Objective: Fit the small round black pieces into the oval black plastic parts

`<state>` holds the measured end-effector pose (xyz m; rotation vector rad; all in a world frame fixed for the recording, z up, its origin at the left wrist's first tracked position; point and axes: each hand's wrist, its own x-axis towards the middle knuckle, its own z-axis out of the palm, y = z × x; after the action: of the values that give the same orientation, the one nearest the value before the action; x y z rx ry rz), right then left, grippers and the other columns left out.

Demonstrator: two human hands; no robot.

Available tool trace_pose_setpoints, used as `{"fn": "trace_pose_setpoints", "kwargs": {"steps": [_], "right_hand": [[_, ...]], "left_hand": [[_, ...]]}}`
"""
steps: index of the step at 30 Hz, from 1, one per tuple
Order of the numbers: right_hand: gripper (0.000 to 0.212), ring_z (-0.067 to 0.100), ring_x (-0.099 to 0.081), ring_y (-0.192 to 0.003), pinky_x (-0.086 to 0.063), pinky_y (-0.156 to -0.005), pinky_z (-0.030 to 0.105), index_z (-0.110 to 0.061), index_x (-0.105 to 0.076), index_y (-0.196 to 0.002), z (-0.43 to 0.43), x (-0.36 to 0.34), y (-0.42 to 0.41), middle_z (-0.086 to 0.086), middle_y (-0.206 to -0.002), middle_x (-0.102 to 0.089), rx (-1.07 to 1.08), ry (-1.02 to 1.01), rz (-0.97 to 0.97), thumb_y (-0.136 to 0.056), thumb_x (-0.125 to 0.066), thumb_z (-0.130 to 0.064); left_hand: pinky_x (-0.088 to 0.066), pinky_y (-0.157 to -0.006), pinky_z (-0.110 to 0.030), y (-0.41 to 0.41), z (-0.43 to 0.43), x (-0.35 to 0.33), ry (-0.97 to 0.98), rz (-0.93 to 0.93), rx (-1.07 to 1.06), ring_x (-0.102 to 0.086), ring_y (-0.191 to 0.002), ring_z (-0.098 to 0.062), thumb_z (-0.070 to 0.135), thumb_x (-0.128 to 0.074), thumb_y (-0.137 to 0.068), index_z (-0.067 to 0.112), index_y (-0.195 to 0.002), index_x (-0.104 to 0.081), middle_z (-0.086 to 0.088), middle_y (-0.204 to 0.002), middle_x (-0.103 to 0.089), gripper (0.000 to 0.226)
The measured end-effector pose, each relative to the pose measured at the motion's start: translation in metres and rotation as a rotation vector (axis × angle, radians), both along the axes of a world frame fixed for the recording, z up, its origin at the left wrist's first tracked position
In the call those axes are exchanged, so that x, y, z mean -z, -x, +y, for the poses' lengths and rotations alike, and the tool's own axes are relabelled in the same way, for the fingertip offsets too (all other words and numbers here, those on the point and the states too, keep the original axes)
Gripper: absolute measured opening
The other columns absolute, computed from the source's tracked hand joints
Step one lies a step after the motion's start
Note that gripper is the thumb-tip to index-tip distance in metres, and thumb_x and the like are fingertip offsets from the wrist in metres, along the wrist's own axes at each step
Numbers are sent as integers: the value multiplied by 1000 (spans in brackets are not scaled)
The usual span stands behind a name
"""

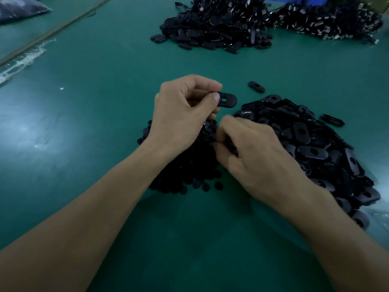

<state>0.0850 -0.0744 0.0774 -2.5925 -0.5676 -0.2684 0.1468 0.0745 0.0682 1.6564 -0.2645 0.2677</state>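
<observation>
My left hand pinches an oval; right hand at five o'clock digs rounds, grasp untellable: blind pick could slip.

Dim, soft picture — pale glare on table.

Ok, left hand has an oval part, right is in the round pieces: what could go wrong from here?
The left hand pinches the oval part by one end, so pressing a piece in may twist it loose. The right hand reaches into the round pieces, fingertips hidden; it may lift several or scatter them.
</observation>
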Motion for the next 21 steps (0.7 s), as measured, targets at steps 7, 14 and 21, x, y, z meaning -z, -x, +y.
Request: {"fn": "trace_pose_setpoints", "kwargs": {"steps": [7,14,21], "right_hand": [[11,11,-55,-65,-46,-62,33,-14,-61,-103,-11,3,-3,-6,-76,-65,60,-183,-102,-93,-63,-10],[17,15,-67,-80,-52,-73,33,-15,-73,-110,-19,5,-4,1,-89,-72,71,-196,-222,-100,-59,-12],[16,4,-60,-85,-38,-84,1,-13,-77,-108,-17,7,-6,1,-95,-73,165,-242,-290,-96,-67,-11]], "left_hand": [[-58,-65,-24,3,-2,1,-60,-35,21,-74,-68,-13,7,-71,-89,25,-88,-74,5,-74,-76,19],[-58,-65,-24,2,-2,3,-58,-27,11,-75,-68,-14,6,-70,-90,24,-87,-74,5,-75,-76,19],[-63,-70,-33,4,-3,5,-121,-38,39,-75,-69,-15,9,-71,-89,27,-88,-74,4,-77,-77,18]]}}
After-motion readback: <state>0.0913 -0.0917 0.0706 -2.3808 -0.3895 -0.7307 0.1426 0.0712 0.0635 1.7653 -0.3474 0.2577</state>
